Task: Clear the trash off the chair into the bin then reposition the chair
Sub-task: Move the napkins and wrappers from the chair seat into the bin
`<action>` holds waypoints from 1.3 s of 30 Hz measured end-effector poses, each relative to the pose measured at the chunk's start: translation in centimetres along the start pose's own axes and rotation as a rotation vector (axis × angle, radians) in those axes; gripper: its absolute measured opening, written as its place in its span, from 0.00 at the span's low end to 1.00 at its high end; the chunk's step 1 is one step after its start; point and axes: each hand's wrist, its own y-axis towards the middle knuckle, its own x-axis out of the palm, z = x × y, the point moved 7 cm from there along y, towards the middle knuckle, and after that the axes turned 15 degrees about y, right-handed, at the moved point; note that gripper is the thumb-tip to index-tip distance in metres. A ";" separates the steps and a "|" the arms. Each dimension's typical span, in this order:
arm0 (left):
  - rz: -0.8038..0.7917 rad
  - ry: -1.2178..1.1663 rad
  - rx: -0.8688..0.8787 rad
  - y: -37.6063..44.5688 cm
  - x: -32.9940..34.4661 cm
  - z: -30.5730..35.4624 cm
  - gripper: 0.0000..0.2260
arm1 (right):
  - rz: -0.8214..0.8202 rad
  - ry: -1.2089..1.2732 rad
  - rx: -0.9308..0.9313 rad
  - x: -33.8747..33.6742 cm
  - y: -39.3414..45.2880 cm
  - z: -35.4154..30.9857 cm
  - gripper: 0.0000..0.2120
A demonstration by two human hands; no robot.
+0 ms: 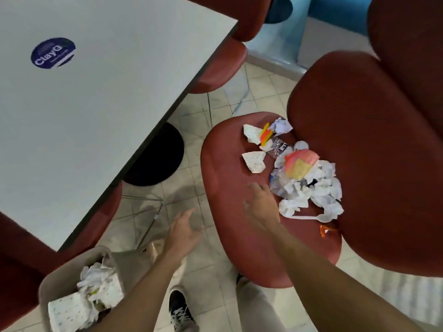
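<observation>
Trash point(304, 178): one pile on chair point(223, 188) | bin point(51, 281): one | both hands' fingers spread, empty

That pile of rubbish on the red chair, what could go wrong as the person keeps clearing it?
The crumpled paper pile is loose, so a scoop by the right hand may scatter bits onto the floor. The white plastic spoon and the orange scrap lie near the seat's back edge and could be missed. The bin already looks full, so more trash might spill over.
</observation>
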 end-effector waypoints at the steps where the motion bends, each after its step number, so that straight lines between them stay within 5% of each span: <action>1: -0.002 0.011 0.014 1.0 0.3 1.7 0.28 | 0.010 0.002 0.004 -1.0 1.2 0.5 0.23; 8: 0.026 0.013 0.111 8.9 1.8 13.1 0.26 | 0.043 0.062 0.034 -5.5 8.9 4.1 0.23; 18: 0.093 0.040 0.212 19.7 3.0 22.1 0.23 | -0.018 0.170 0.079 -3.1 16.5 8.7 0.25; 30: 0.154 -0.060 0.183 29.2 5.5 24.7 0.22 | -0.012 0.167 0.086 1.2 21.9 11.0 0.31; 39: 0.248 -0.162 0.171 30.1 6.0 24.2 0.13 | 0.046 0.218 0.092 2.6 21.7 11.7 0.21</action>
